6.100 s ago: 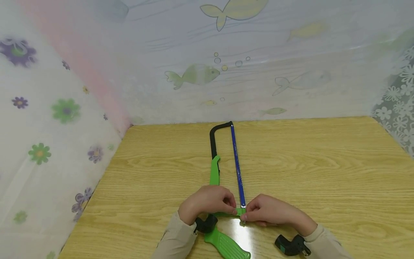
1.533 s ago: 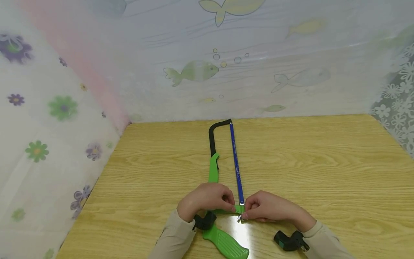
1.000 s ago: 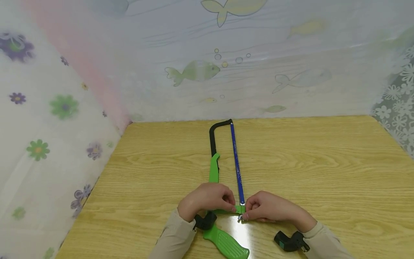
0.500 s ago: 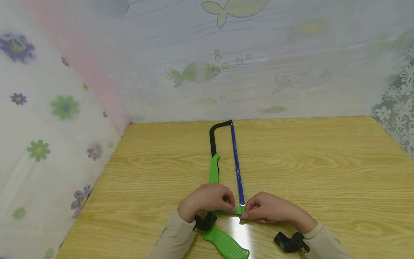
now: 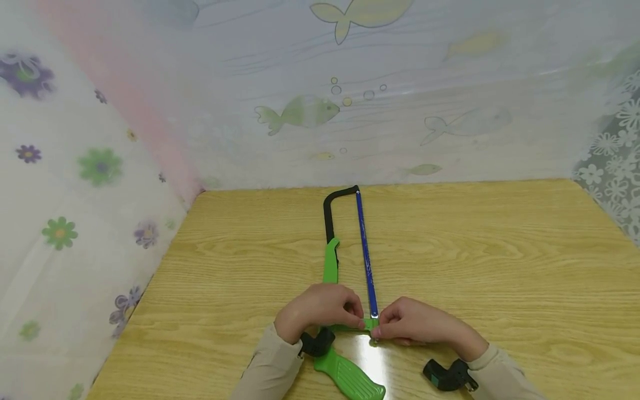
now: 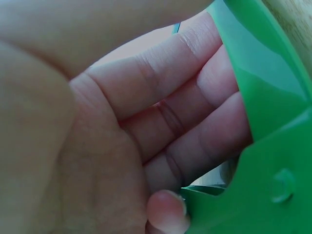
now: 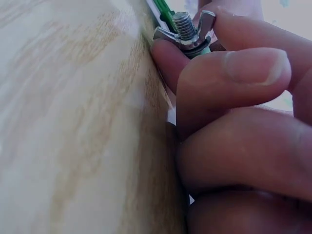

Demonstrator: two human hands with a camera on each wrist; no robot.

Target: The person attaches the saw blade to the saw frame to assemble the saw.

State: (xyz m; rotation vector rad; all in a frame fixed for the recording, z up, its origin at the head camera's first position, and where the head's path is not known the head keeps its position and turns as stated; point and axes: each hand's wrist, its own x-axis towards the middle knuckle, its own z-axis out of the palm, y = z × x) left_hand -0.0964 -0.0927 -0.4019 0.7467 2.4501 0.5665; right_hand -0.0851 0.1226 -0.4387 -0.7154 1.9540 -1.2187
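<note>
A hacksaw lies on the wooden table in the head view, with a green handle [image 5: 350, 378], a black front frame [image 5: 328, 216] and a blue blade [image 5: 366, 255] stretched along its right side. My left hand [image 5: 322, 304] grips the green frame near the blade's near end; the left wrist view has its fingers against the green part [image 6: 263, 68]. At that same end my right hand [image 5: 415, 322] pinches a silver wing nut [image 7: 206, 22] between thumb and finger. A threaded bolt [image 7: 184, 25] pokes out through the nut. The other right fingers are curled close to the tabletop.
Black wrist cameras hang below each wrist, the left one [image 5: 318, 341] over the saw's frame and the right one [image 5: 450, 375] over the table [image 5: 475, 250]. Printed curtains with fish [image 5: 310, 111] and flowers [image 5: 60, 233] close off the back and left sides.
The wing nut has turned: a wing that pointed toward the lower left a second ago no longer sticks out there. My right fingertips shifted slightly around it; the left hand and hacksaw stayed put.
</note>
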